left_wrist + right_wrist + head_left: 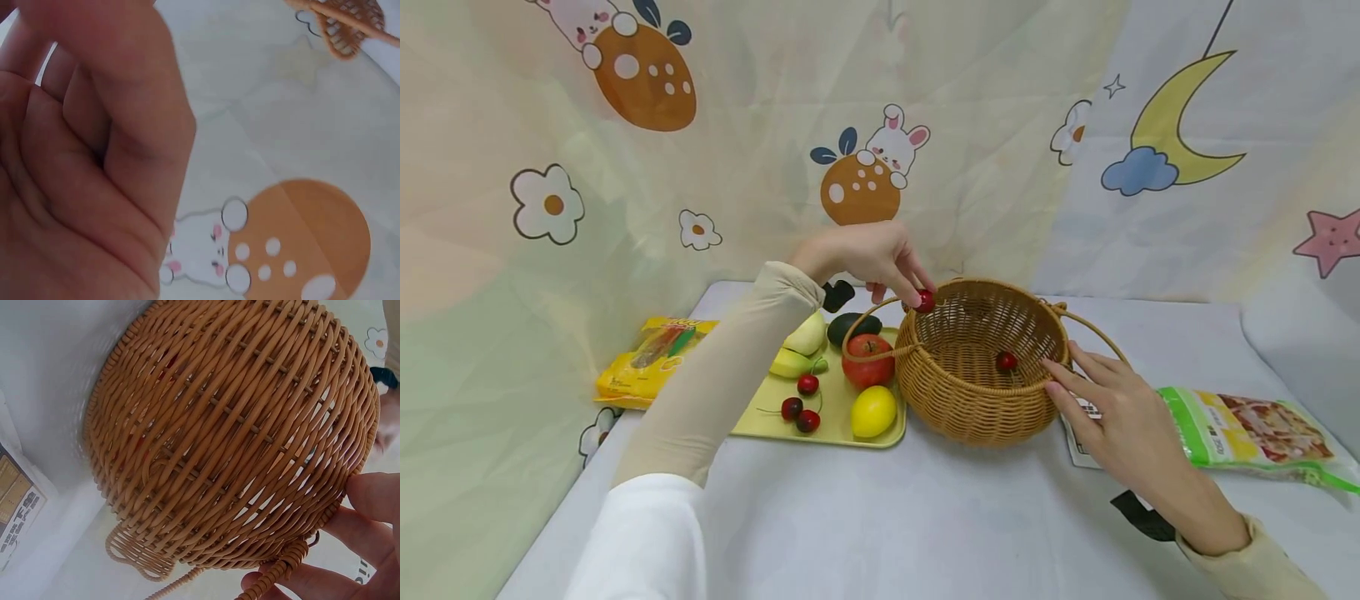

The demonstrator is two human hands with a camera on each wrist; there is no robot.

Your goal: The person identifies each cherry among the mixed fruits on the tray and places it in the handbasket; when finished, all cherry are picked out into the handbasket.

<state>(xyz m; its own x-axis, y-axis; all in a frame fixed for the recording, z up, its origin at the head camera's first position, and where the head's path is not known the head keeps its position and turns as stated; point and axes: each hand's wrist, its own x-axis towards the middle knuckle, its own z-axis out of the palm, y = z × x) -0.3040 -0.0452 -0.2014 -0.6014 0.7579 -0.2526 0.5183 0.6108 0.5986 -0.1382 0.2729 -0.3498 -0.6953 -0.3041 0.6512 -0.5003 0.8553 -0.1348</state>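
Note:
Between thumb and fingertips my left hand (880,257) pinches a red cherry (926,302) at the left rim of a brown wicker basket (977,417). The left wrist view shows this hand (106,144) large, its cherry hidden. My right hand (1116,417) grips the basket's right rim beside the lowered handle; in the right wrist view its fingers (359,534) lie at the rim. Another cherry (1007,362) lies inside the basket. On the yellow tray (835,432) are several more cherries (808,384), a red apple (867,362) and a lemon (873,412).
Farther back on the tray lie a dark green avocado (853,330), a pear (806,335) and a yellow banana-like fruit (792,363). A yellow packet (640,367) stands at the left, a green-edged food packet (1262,433) at the right. A patterned cloth hangs behind.

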